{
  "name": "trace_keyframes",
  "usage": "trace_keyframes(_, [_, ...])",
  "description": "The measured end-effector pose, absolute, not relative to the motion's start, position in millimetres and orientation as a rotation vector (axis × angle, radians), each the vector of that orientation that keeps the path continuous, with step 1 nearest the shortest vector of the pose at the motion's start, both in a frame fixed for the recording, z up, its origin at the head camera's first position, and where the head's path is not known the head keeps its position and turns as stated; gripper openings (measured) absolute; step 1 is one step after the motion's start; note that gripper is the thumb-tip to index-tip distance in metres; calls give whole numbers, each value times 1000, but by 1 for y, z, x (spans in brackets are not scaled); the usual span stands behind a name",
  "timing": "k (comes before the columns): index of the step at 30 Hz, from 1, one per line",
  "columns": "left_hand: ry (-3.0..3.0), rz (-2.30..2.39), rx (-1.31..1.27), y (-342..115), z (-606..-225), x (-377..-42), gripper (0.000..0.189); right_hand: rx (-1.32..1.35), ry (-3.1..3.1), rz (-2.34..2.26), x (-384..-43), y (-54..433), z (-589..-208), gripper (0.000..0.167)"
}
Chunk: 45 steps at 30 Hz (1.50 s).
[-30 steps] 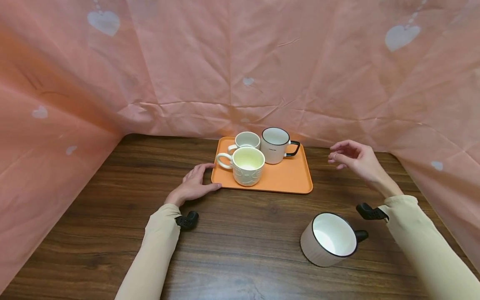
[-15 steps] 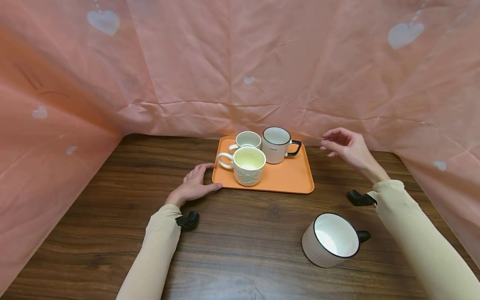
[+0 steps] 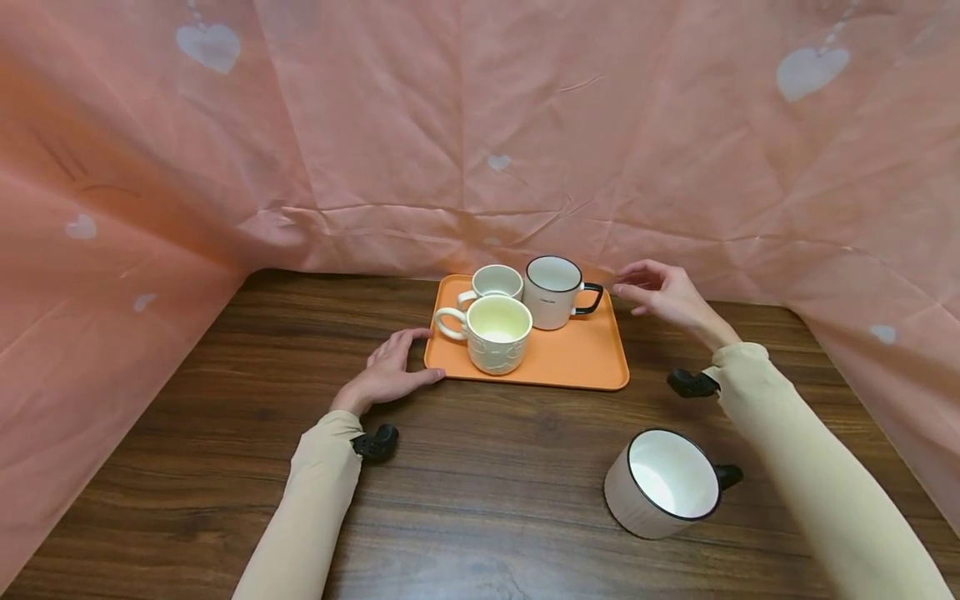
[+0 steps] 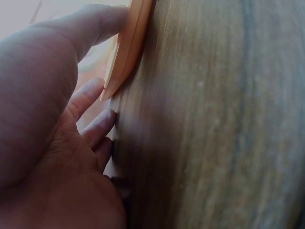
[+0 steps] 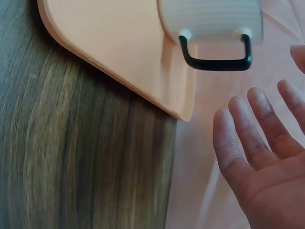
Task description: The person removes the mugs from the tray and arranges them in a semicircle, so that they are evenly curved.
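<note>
My left hand [image 3: 386, 373] rests at the left edge of an orange tray [image 3: 573, 357], thumb and fingertips right at its rim. In the left wrist view its fingers are extended against the tray's corner [image 4: 129, 52]. My right hand [image 3: 663, 296] hovers just right of the tray, fingers relaxed and holding nothing. Nearest to it is the black handle [image 5: 217, 64] of a white, dark-rimmed mug [image 3: 550, 302] at the tray's back. Left of that mug stands a small white cup [image 3: 491, 282]. In front is a pale cream mug [image 3: 495, 346] with a raised pattern, its handle pointing left.
A larger white mug [image 3: 652, 496] with a black rim and black handle stands on the dark wooden table [image 3: 480, 475], front right, close to my right forearm. Pink cloth [image 3: 375, 125] with heart prints hangs behind the table and along its sides.
My right hand has moved left, from the table's right side to close beside the mug's black handle. The left hand stays at the tray's edge, and the mugs stand where they were.
</note>
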State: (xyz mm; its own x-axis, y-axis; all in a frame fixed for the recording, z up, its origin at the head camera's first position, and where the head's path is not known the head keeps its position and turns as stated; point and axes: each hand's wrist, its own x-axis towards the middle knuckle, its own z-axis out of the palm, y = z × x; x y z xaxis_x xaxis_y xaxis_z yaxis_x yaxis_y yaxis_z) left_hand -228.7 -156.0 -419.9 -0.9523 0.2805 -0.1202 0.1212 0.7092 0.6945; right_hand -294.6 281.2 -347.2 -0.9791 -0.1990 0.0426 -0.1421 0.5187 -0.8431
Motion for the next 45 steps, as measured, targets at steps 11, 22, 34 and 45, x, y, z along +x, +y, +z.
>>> trace_keyframes(11, [2692, 1072, 323, -158, -421, -229, 75, -260, 2652, -1416, -307, 260, -360, 50])
trace_keyframes(22, [2696, 1067, 318, -158, -417, -229, 75, -279, 2562, -1430, -312, 245, -363, 50])
trace_keyframes(34, [2700, 1062, 302, -159, -418, -229, 75, -263, 2432, -1590, -310, 247, -368, 40])
trace_keyframes(45, [2700, 1065, 332, -158, -419, -228, 75, -167, 2268, -1717, -300, 250, -373, 25])
